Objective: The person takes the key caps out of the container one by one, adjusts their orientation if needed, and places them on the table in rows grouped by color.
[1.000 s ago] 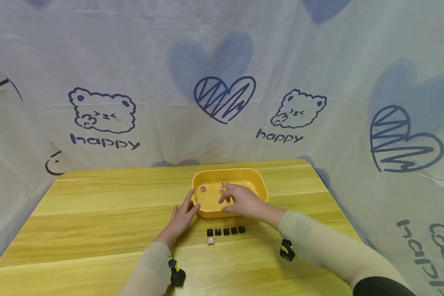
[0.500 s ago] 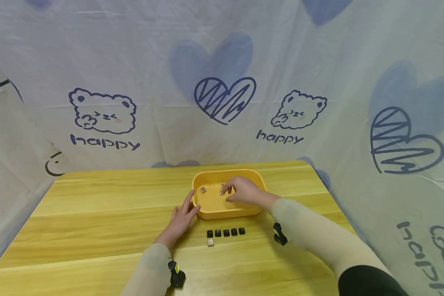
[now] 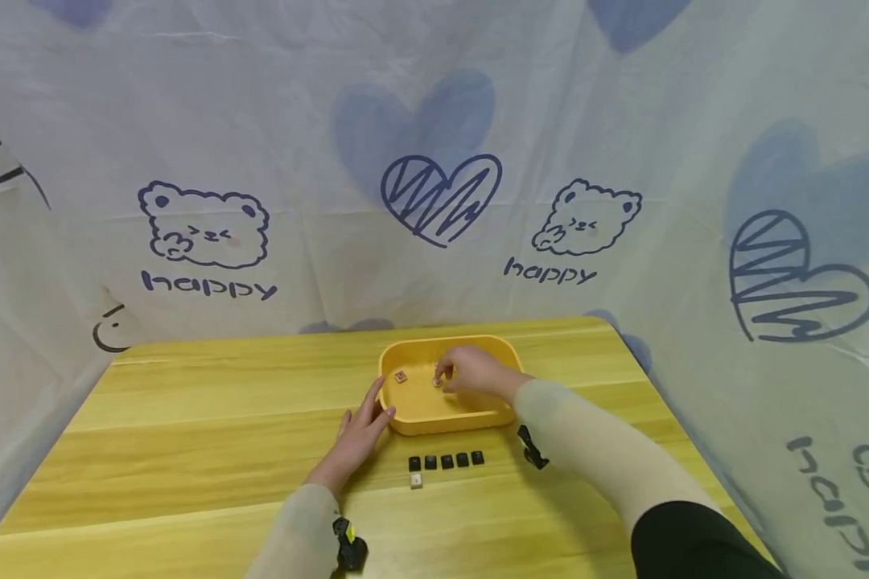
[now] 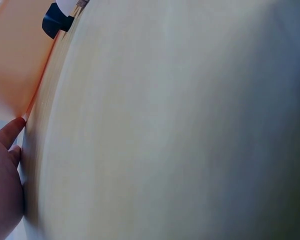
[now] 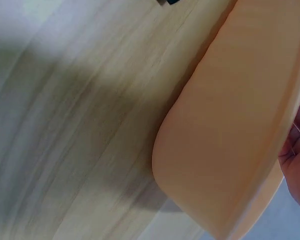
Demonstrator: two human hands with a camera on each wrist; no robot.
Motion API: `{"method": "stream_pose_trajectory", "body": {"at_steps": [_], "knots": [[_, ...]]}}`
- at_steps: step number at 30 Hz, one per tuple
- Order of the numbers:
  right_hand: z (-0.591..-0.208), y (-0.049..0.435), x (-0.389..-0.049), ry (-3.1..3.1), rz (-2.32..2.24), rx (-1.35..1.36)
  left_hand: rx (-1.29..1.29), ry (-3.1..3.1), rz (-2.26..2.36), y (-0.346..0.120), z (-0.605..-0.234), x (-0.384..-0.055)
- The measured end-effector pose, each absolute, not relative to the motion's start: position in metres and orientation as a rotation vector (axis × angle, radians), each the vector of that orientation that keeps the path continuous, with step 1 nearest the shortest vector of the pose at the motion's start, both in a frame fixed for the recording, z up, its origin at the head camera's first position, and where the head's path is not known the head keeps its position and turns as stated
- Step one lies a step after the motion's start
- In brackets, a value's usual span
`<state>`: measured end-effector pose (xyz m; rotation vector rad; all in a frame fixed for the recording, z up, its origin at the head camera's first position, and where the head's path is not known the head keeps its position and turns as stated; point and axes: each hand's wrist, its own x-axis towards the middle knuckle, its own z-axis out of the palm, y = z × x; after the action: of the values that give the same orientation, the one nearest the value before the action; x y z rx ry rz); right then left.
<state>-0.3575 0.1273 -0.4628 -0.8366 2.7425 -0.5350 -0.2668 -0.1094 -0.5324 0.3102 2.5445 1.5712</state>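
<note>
My left hand [image 3: 362,432] rests against the left end of a yellow plastic bin [image 3: 452,425], fingers spread along its side and thumb at the near corner. Inside the bin is my right hand [image 3: 475,372], its fingers bent downward. Their tips are right at a small light keycap [image 3: 437,383]; I cannot tell whether they pinch it. Another light keycap [image 3: 401,376] lies near the bin's left end. In front of the bin, several black keycaps [image 3: 446,461] form a row, with one white keycap [image 3: 416,481] below its left end. The right wrist view hides the fingertips behind the bin wall [image 5: 225,120].
The bin stands on a wood-grain table [image 3: 224,434]. A printed cloth [image 3: 319,265] hangs behind the table and along its sides. In the left wrist view, a black keycap [image 4: 55,21] sits close to the bin wall [image 4: 20,55].
My right hand has moved farther into the bin, and its fingertips have come down to the light keycap. The left hand stays against the bin. The head view has shifted slightly.
</note>
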Motion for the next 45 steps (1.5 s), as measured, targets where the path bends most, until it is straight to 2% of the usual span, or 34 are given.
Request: {"method": "stream_pose_trajectory", "body": {"at_steps": [11, 22, 34, 45], "knots": [[-0.467, 0.121, -0.372, 2.702, -0.396, -0.817, 0.292, 2.526, 1.583, -0.109, -0.530, -0.266], [-0.472, 0.122, -0.378, 2.665, -0.274, -0.918, 0.318, 2.509, 1.598, -0.109, -0.530, -0.266], [-0.462, 0.124, -0.368, 2.675, -0.240, -0.898, 0.294, 2.544, 1.557, -0.107, -0.527, -0.264], [-0.438, 0.120, -0.346, 2.683, -0.259, -0.999, 0.271, 2.537, 1.570, -0.108, -0.530, -0.266]]}}
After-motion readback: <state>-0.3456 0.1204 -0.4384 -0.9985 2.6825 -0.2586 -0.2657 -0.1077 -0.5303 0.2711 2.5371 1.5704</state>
